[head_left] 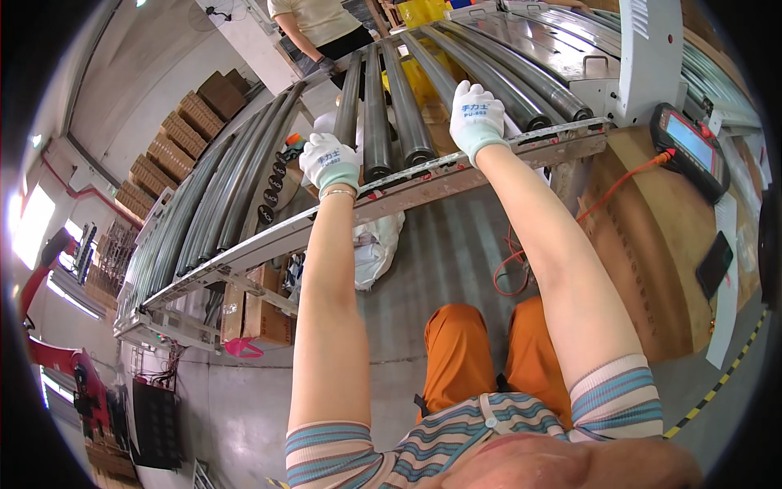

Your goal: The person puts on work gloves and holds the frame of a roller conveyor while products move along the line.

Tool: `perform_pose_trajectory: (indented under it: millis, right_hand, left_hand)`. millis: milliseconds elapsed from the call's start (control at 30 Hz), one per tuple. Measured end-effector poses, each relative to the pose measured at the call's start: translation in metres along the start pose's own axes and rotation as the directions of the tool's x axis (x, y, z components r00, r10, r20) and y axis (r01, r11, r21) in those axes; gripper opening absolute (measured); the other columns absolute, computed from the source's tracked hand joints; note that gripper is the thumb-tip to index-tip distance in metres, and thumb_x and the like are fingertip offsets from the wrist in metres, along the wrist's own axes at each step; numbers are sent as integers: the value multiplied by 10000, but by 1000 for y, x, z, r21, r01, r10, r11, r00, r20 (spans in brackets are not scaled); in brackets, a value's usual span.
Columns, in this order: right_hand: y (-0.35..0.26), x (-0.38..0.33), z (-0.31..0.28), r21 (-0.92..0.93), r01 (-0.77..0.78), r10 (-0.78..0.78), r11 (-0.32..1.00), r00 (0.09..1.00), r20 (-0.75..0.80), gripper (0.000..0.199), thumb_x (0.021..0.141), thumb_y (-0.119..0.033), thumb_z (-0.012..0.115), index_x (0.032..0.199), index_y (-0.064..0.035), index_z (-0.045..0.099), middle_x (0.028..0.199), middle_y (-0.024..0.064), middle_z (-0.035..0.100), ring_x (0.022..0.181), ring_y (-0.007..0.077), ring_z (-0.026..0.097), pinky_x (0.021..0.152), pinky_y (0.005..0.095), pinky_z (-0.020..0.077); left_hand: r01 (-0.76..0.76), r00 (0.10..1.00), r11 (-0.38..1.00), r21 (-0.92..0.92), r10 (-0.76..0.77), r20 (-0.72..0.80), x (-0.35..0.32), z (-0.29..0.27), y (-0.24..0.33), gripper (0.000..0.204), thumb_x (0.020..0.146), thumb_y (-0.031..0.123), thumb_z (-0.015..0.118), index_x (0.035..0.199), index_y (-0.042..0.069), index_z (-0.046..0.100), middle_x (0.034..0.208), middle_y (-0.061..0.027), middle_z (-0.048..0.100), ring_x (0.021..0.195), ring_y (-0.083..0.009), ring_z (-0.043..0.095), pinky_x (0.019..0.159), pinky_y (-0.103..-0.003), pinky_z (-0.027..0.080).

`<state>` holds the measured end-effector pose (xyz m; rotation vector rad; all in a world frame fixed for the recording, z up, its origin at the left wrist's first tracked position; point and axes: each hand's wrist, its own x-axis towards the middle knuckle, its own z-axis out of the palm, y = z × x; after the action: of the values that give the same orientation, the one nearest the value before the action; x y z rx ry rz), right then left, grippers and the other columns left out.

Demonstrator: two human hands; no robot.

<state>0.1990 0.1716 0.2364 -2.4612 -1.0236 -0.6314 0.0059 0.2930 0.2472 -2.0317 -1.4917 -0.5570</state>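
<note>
My left hand (329,161), in a white glove, is closed at the near end of a grey metal roller (349,102) on a roller conveyor. Further right, my right hand (477,122), gloved the same way, has its fingers curled over the near end of another roller (430,65). Both palms and most fingertips are hidden from above. Between my hands, two dark rollers (376,122) lie with their near ends at the conveyor's side rail (423,175). Left of my left hand, several round black stickers (271,196) line a gap between rollers.
A handheld device with a screen (691,151) and orange cable lies on a brown board (635,244) at right, near a black phone (714,265). Another person (326,28) stands across the conveyor. Stacked cartons (175,138) stand far left; a carton (259,314) sits below the rail.
</note>
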Motion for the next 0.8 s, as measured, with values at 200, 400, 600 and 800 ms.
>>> perform_pose_trajectory:
  millis: [200,400,600,800]
  right_hand:
    - [3,-6,-11,1,18,-18,1000,990,137,487,729,-254,644,1125,-30,472,1054,124,546,954,235,565,741,378,457]
    - [5,-6,-11,36,-48,37,998,965,261,511,734,-248,644,1160,-22,473,1114,151,545,1022,252,552,808,389,433]
    - [-1,-4,-7,60,-65,50,996,973,225,453,763,-227,615,1144,-20,485,1105,148,550,1023,258,553,818,390,438]
    - [3,-2,-5,105,-52,35,993,987,157,373,794,-206,575,1109,-19,505,1084,142,553,1003,259,560,831,390,436]
  left_hand:
    - [-14,990,999,-44,19,136,-2,-2,1,478,762,414,586,1054,37,574,1032,-99,580,975,-243,574,789,-380,449]
    - [97,924,995,-29,-79,374,-2,-2,2,494,720,364,661,1101,69,556,1126,-88,578,1048,-242,569,804,-393,473]
    - [76,946,997,-32,-62,319,1,4,2,339,771,241,608,1063,69,599,1097,-92,599,1024,-250,582,803,-382,474]
    - [73,983,997,-26,-68,173,4,3,4,245,805,222,561,987,70,622,991,-90,630,947,-249,616,763,-360,480]
